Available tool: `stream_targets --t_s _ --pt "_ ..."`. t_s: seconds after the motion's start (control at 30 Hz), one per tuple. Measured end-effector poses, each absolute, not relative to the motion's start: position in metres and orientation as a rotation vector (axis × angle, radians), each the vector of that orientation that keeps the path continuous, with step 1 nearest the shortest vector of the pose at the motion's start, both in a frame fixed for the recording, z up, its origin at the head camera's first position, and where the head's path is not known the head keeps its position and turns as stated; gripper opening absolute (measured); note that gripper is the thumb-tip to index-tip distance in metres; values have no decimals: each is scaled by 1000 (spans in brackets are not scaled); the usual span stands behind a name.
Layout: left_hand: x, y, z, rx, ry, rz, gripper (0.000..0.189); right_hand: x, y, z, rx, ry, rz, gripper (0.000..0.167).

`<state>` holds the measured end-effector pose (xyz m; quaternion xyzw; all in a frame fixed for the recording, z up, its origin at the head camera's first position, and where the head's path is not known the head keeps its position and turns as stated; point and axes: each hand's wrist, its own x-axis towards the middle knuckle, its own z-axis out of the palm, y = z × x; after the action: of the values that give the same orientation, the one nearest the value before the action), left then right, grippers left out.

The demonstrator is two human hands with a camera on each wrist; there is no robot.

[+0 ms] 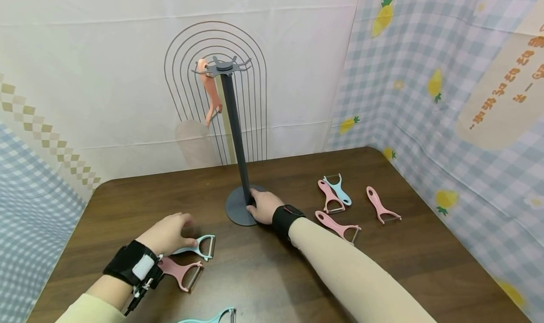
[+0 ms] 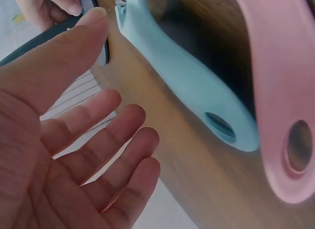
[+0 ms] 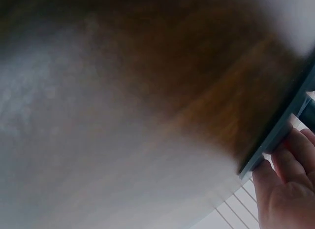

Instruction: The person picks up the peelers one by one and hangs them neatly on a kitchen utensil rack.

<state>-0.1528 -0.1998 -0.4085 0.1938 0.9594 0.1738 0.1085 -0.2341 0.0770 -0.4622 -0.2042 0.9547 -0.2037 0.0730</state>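
My left hand [image 1: 167, 233] hovers over a light-blue peeler [image 1: 195, 249], fingers loosely bent and thumb apart. In the left wrist view, the blue peeler's handle [image 2: 192, 91] lies beyond the fingertips, with nothing in the hand. Beside it is a pink peeler [image 1: 182, 272], its handle partly behind the wrist in the head view. At the foot of a dark grey stand [image 1: 235, 124], my right hand [image 1: 267, 207] holds the pole's bottom between thumb and fingers, fingertips touching the round base [image 1: 238, 209]. An orange-pink peeler [image 1: 209, 89] hangs from a hook at the stand's top left.
Right of the stand lie pink peelers [image 1: 333, 198], [image 1: 378, 205] and another pink peeler [image 1: 335, 225] partly behind the right forearm, plus a blue peeler [image 1: 340, 191]. A turquoise peeler [image 1: 208, 320] is cut off at the bottom edge. Patterned cloth [image 1: 297, 77] hangs behind the brown table [image 1: 272, 276].
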Motion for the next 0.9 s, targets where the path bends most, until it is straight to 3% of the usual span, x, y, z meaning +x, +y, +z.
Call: stream_targets --t_s 0.53,0.9 --pt "-150 -201 -429 620 2825 528 27 -234 77 -462 -600 2857 -628 52" --pt "-149 -200 -433 617 2862 486 22 -234 76 -461 -593 2863 -633 52"
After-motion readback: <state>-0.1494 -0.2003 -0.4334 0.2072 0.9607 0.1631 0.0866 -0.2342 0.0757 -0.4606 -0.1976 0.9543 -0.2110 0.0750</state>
